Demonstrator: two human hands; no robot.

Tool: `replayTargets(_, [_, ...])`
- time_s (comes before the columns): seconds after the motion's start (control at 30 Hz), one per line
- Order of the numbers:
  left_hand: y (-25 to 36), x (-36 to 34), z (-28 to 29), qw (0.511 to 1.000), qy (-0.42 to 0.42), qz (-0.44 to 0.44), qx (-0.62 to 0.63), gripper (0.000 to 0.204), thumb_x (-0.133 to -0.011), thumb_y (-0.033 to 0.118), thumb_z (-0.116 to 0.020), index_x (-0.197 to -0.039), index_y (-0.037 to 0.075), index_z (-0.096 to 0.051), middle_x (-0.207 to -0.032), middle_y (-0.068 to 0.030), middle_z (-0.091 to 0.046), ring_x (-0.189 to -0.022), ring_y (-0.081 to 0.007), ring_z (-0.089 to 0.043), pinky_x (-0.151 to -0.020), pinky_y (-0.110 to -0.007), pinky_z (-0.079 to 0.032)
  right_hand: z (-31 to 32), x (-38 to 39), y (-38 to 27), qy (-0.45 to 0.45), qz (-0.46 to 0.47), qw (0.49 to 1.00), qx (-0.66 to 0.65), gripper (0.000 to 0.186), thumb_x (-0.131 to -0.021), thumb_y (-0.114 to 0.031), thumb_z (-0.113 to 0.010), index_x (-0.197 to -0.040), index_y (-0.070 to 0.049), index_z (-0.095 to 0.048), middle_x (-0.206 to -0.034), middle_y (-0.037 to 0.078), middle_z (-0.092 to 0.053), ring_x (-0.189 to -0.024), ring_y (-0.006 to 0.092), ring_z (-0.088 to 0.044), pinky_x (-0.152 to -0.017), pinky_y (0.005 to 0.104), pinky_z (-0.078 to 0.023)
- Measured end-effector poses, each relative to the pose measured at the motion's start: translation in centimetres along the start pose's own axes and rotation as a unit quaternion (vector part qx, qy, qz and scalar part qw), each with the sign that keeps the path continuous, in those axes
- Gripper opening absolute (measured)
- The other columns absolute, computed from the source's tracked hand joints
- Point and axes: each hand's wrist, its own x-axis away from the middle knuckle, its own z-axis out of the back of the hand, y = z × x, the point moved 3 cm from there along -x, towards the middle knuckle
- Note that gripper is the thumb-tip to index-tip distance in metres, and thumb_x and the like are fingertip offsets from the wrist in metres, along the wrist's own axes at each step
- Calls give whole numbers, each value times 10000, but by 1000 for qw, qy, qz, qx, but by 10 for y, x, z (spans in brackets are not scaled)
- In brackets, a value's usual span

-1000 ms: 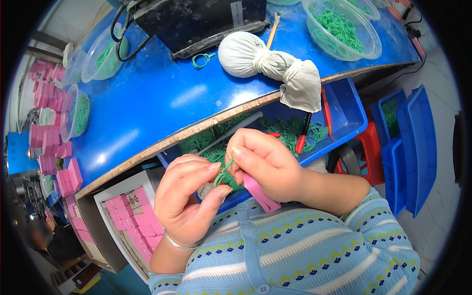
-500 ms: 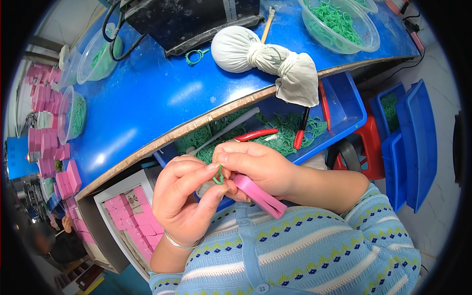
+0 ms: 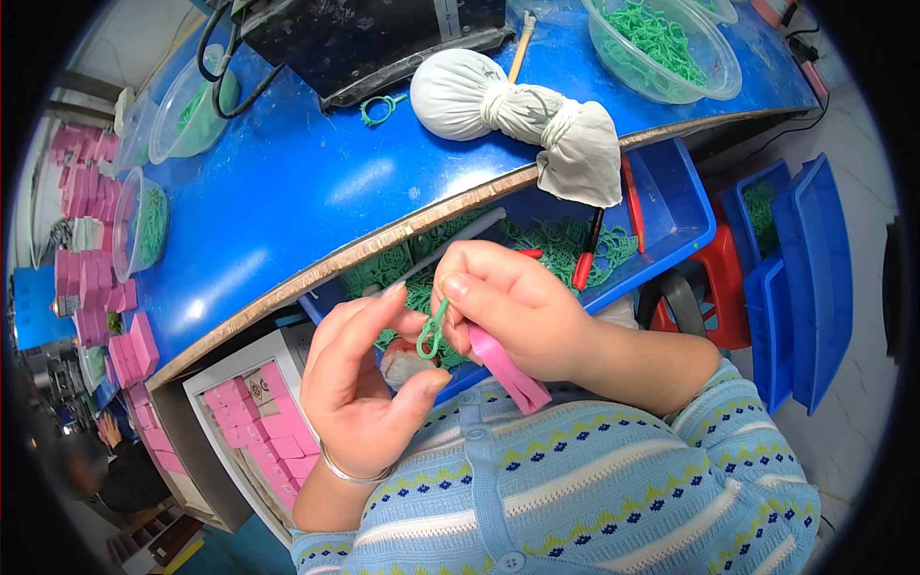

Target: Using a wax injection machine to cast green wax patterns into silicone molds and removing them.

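Observation:
My right hand [image 3: 508,307] pinches a small green looped piece [image 3: 432,335] shaped like a ring with a short stem, holding it by the stem's upper end. The same hand also keeps a pink folded strip [image 3: 508,374] with two loose ends against its palm; its other end is hidden by the fingers. My left hand [image 3: 359,374] is open beside the ring, thumb and fingers apart, with nothing in it. Below both hands a blue drawer bin [image 3: 685,230] holds many green pieces [image 3: 556,254], a red-handled tool [image 3: 529,253] and a red and black pen [image 3: 584,261].
A white cloth bundle [image 3: 455,101] lies at the edge of the blue table [image 3: 287,206], near a loose green ring [image 3: 379,110]. Clear bowls of green pieces [image 3: 661,43] stand around. Pink blocks [image 3: 259,422] fill a white tray at left. Stacked blue bins [image 3: 815,287] stand right.
My left hand has let go of the green piece and its fingers have spread. My right hand has lifted slightly with the piece, which now shows more fully.

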Motion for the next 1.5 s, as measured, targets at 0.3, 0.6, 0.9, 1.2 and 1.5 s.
replayTargets(0.3, [-8,0,5,995,-94,15,14,345,-645,63,-733,-960,-31,-632,-838,-101,-611,-762,-192,-578,-675,-290,-455,-2,5,-19,11,101,979,176,156,-915,-133,-455,-806,-22,-465,-706,32,-554,-633,46,-506,-546,222,-426])
replayTargets(0.6, [-3,1,4,995,-96,-11,-16,248,-697,3,-666,-942,-21,-636,-801,-92,-625,-716,-201,-577,-663,-303,-451,-4,11,-22,-7,93,971,220,117,-914,-97,-408,-846,-17,-460,-748,12,-487,-658,46,-433,-598,204,-384])
replayTargets(0.9, [2,-4,3,981,-113,-123,-98,255,-712,-37,-629,-966,-16,-631,-765,-80,-597,-669,-201,-556,-624,-306,-437,-2,10,-21,10,158,955,252,136,-877,-128,-491,-792,-22,-477,-684,40,-506,-596,83,-455,-533,246,-386])
replayTargets(1.2, [6,-37,53,913,11,-198,-358,168,-709,-99,-584,-863,-47,-628,-748,-114,-598,-660,-208,-551,-617,-304,-450,10,13,-13,49,40,984,166,112,-919,-131,-455,-836,-55,-457,-656,-15,-482,-583,13,-425,-498,197,-359])
replayTargets(1.5, [-18,-134,255,786,239,-97,-562,265,-830,153,-574,-1033,-13,-609,-987,-166,-583,-950,-279,-528,-847,-371,-400,1,17,-10,44,74,979,187,156,-920,-147,-470,-806,-42,-463,-682,-20,-475,-608,29,-414,-543,196,-365])
